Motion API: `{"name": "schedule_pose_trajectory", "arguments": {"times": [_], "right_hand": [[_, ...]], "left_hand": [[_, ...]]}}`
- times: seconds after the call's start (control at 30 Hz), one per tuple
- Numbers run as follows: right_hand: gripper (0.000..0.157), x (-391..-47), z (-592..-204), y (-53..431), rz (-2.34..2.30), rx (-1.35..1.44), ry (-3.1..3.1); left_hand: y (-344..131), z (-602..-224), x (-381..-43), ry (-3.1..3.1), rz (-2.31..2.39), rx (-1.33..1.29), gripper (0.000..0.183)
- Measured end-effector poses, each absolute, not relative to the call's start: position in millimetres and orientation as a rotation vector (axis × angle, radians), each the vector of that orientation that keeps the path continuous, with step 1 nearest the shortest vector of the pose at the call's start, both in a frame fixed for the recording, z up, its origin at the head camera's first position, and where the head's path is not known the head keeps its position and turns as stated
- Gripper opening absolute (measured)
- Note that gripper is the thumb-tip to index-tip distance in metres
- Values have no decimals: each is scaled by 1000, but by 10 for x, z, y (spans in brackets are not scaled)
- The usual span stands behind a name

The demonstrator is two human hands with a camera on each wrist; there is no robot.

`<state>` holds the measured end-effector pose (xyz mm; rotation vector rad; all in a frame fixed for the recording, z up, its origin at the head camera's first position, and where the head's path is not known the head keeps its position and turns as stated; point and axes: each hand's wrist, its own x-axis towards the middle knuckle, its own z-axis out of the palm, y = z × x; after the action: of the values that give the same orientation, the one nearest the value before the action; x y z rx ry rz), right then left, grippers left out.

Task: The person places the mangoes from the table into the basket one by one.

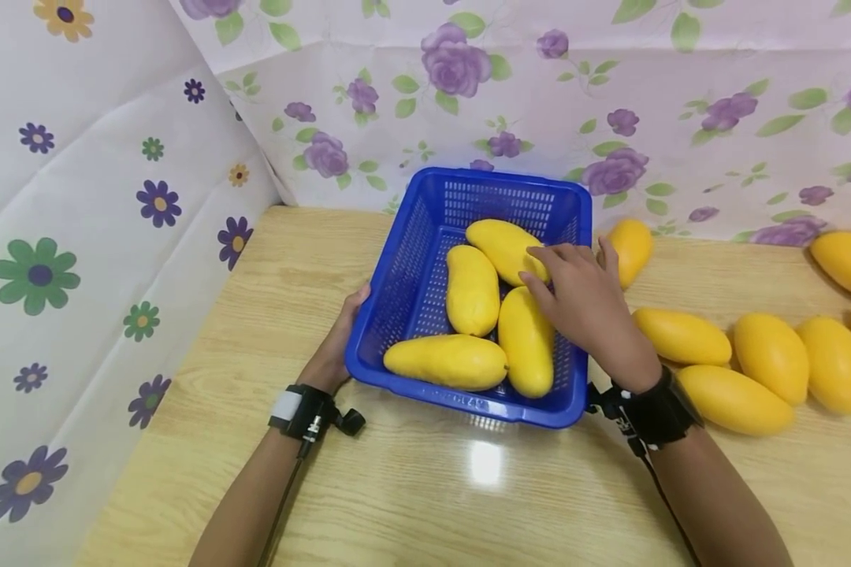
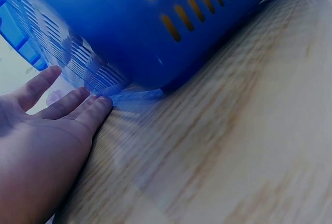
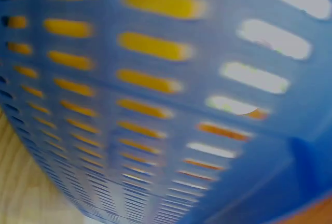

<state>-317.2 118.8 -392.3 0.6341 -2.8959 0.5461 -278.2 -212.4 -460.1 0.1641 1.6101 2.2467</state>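
Observation:
A blue plastic basket (image 1: pixel 461 403) with slotted walls stands on the table, holding several yellow mangoes. My left hand (image 1: pixel 338 339) is at the basket's left side; in the left wrist view its fingers (image 2: pixel 62 105) are extended toward the slotted wall. My right hand (image 1: pixel 585 295) reaches over the right rim, with spread fingers at the right end of the back mango (image 1: pixel 499 242). Nearer lie an upright-pointing mango (image 1: pixel 472 291), a right-hand mango (image 1: pixel 526 346) and a front mango (image 1: pixel 445 361). The right wrist view shows mostly the basket's slotted wall (image 3: pixel 109 89), yellow showing through it.
Several more mangoes lie on the wooden table (image 1: pixel 539 488) to the right, the closest being a mango (image 1: pixel 681 336) beside my right wrist. Another mango (image 1: pixel 631 248) sits behind the right hand. Flowered sheets (image 1: pixel 397 102) hang at the back and left.

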Motion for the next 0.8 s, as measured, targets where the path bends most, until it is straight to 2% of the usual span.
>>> {"name": "schedule_pose_trajectory", "arguments": {"times": [0.4,0.8], "right_hand": [[48,-3006,-3737,1308,647,636,-2787],[46,-2872,-3706,1441,692,596,-2749]], "left_hand": [[-2097,-4619,-2777,1601,2251,169,71],[-2084,-4634,-2785,1602,2245,194,70]]}}
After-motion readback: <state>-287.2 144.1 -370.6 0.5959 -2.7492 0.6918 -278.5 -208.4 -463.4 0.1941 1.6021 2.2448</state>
